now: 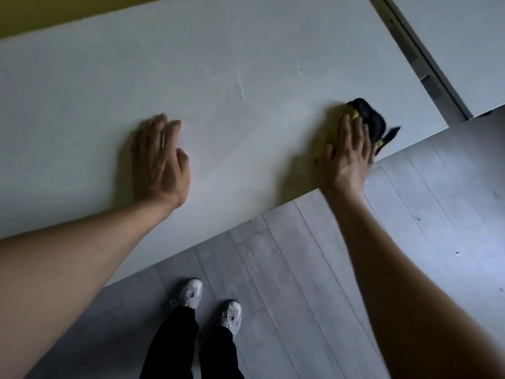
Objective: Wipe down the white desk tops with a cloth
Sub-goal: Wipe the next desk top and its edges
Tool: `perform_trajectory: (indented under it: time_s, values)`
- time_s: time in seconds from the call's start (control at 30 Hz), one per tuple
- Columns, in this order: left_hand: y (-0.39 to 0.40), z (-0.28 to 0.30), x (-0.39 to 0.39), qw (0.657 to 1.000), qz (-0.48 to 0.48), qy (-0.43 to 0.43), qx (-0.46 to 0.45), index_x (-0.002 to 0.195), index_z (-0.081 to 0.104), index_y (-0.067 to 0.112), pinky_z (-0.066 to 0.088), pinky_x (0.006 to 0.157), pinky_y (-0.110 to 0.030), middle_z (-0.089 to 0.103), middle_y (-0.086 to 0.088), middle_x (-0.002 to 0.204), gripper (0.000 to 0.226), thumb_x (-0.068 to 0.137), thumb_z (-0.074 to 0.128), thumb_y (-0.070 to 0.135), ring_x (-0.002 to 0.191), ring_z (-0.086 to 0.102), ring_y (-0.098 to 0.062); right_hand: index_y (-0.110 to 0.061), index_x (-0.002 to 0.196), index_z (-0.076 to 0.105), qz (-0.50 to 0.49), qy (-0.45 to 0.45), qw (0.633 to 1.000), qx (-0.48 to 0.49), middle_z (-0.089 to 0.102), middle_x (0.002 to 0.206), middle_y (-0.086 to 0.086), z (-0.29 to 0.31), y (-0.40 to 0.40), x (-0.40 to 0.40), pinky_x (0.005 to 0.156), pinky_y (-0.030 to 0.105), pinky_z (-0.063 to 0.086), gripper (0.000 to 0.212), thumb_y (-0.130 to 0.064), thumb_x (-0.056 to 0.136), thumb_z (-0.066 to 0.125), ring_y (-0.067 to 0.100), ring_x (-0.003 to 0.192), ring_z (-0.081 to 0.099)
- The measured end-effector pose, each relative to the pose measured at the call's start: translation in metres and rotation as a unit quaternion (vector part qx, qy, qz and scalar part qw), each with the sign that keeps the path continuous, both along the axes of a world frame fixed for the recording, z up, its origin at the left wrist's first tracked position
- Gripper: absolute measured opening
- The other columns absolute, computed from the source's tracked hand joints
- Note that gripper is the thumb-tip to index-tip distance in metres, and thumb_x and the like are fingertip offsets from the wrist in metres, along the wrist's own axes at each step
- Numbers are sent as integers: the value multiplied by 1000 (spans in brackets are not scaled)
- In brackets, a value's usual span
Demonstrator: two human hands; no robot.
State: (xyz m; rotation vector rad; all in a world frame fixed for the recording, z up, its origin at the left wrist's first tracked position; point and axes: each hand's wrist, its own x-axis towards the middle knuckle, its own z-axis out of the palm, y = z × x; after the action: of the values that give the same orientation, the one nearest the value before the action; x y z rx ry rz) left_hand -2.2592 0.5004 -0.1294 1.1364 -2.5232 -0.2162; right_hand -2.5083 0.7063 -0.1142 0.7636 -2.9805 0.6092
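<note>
crumpled yellow-and-black cloth (367, 119) sits near the white counter (246, 64)'s front right corner, under the flat-fingered right hand (348, 157). left hand (159, 160) rests open, well apart. keep pressure even; overlap strokes to the edge.

Along the bottom of the frame we see grey plank flooring (314, 269), white sneakers (191, 292) under black trousers (175, 343), and a yellow wall (41, 12) upper left.
</note>
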Motion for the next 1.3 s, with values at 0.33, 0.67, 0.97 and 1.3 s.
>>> perform_trajectory:
  time_s: [0.33, 0.67, 0.97, 1.3]
  values:
    - [-4, -3, 2, 999, 14, 40, 10, 145, 53, -1, 29, 124, -50, 49, -22, 153, 54, 95, 39, 15, 145, 43, -41, -25, 157, 35, 425, 19, 904, -33, 32, 163, 0, -2, -60, 138, 123, 47, 22, 64, -31, 96, 52, 16, 154, 22]
    - [1, -1, 1, 999, 15, 30, 21, 148, 49, -3, 29, 123, -55, 45, -23, 157, 52, 99, 40, 15, 147, 39, -43, -24, 160, 24, 34, -1, 999, 11, 21, 168, 0, 1, -98, 14, 126, 45, 7, 71, -42, 92, 33, 19, 155, 14]
    - [-4, 6, 4, 989, 26, 111, 97, 138, 57, -7, 36, 119, -53, 53, -25, 147, 47, 95, 42, 8, 139, 49, -43, -20, 152, 45, 403, 56, 911, -69, 41, 159, 4, 0, -169, 120, 121, 48, 27, 53, -39, 102, 52, 20, 150, 32]
    - [-122, 17, -13, 996, 64, -15, 56, 152, 45, 5, 26, 122, -50, 35, -18, 165, 58, 97, 39, 23, 148, 36, -42, -24, 157, 36, 114, 22, 993, 0, 32, 163, 2, 4, -175, -32, 125, 45, 18, 66, -38, 92, 39, 23, 152, 25]
